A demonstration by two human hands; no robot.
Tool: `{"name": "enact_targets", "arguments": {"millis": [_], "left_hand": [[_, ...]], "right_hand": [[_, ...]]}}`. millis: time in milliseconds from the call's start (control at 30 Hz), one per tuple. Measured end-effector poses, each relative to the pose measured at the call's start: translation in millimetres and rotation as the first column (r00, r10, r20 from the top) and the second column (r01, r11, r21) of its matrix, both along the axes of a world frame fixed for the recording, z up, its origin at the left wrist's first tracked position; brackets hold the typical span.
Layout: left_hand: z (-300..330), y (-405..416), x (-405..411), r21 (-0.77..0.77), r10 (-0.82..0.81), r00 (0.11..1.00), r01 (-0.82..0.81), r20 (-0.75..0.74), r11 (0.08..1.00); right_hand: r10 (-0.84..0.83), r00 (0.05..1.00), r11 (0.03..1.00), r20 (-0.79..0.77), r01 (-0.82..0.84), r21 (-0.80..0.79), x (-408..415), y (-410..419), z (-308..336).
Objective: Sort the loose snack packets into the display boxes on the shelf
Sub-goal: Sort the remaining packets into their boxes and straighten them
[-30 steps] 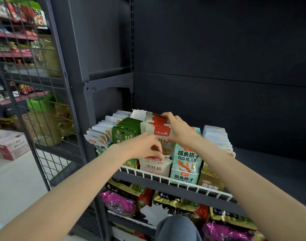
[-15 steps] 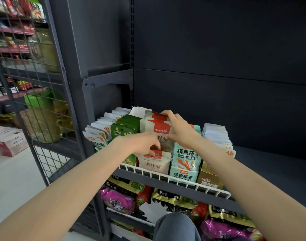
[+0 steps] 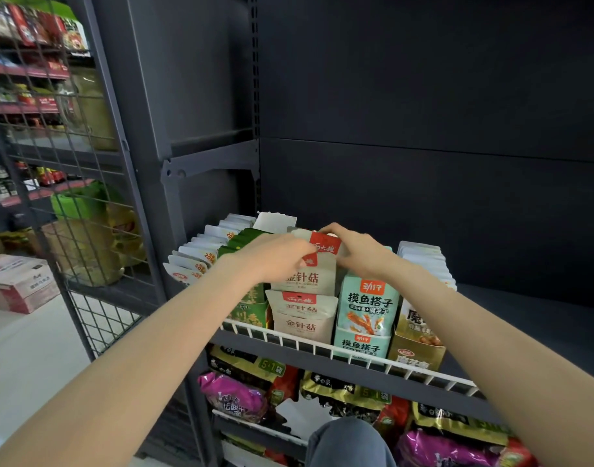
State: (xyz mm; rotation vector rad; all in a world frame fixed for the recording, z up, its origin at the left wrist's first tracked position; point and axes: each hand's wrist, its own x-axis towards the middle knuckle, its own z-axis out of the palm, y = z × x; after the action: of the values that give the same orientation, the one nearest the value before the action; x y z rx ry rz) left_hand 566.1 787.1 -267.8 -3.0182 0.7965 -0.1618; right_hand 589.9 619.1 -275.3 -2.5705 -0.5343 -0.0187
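Both hands, left [image 3: 272, 256] and right [image 3: 359, 249], now grip one raised beige packet [image 3: 304, 276].

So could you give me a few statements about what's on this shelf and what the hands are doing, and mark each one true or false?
1. Both hands are at the beige packets with red tops. True: the left hand and right hand meet at the beige packets.
2. The teal box stands left of the beige box. False: the teal box stands to the right of the beige box.
3. A white wire rail runs along the shelf's front edge. True: the white wire rail is there.
4. The shelf below holds nothing. False: pink bags and others lie there.
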Motion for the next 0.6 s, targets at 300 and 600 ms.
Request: {"name": "enact_targets", "arguments": {"millis": [300,600], "left_hand": [[-23.8,-6.4,10.6,-0.453,0.189,0.966,-0.091,0.176,0.887],[-22.9,-4.2,21.7,-0.428,0.107,0.976,-0.180,-0.189,0.886]], "right_hand": [[-0.010,0.981,1.000,-0.195,0.012,0.012,3.4,1.5,1.9],[-0.008,1.000,0.982,0.003,0.009,-0.187,1.1,26.5,-13.8]]}}
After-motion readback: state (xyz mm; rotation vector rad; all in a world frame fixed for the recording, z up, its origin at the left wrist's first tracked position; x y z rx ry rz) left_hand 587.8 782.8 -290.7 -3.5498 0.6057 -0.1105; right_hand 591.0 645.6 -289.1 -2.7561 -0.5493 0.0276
